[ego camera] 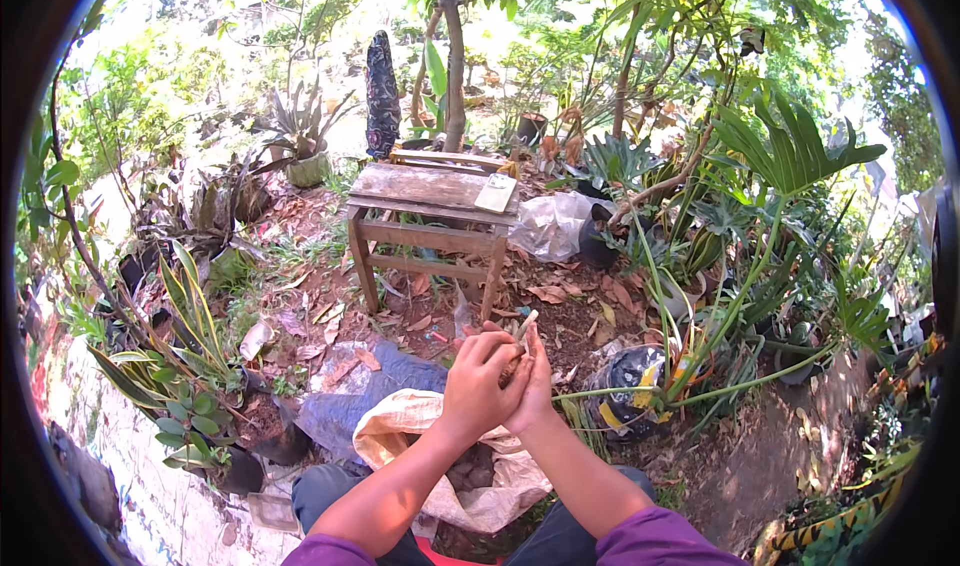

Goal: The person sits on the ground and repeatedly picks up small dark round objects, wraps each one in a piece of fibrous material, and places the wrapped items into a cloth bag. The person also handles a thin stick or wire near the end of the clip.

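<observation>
My left hand (478, 378) curls over a small brown clump (511, 366), with a pale stem-like stub (529, 321) pointing up from between my hands. Pressed against it from the other side, my right hand (537, 390) cups the same piece. Fingers hide most of it, so I cannot tell exactly what it is. Below my wrists, between my knees, an open woven sack (390, 414) with a rolled rim holds dark soil (474, 467).
Beyond my hands stands a worn wooden bench (427, 183) bearing a pale flat object (496, 192). Potted snake plants (196, 318) are at left. A black plastic-wrapped pot (628, 382) with long-stemmed leaves stands at right. Blue plastic sheeting (401, 367) and dry leaves cover ground.
</observation>
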{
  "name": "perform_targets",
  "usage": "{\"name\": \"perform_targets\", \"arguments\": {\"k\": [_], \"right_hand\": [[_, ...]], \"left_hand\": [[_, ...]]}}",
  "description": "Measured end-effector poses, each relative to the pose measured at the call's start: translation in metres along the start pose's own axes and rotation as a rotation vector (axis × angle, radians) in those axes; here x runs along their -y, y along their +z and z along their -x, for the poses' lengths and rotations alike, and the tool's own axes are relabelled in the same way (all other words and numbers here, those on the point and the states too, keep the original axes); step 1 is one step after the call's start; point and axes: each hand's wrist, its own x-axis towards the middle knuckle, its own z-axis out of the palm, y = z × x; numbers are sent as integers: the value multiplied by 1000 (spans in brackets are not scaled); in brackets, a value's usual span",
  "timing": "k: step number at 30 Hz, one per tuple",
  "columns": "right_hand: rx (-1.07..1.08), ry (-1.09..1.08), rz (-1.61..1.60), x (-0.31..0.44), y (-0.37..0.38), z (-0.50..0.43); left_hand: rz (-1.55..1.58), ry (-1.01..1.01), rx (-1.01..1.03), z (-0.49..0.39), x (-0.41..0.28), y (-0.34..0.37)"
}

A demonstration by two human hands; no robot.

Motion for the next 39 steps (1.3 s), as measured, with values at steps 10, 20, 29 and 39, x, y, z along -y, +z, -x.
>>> {"name": "perform_targets", "arguments": {"k": [10,20,29,39], "right_hand": [[46,45,-46,14,7,7],[99,52,59,15,10,7],[229,76,-22,24,0,5],[21,-73,57,22,2,6]], "left_hand": [[-18,98,96,-14,2,-7],[-16,56,49,-5,3,-1],[102,57,250,-17,0,-16],[118,-188,137,3,-9,0]]}}
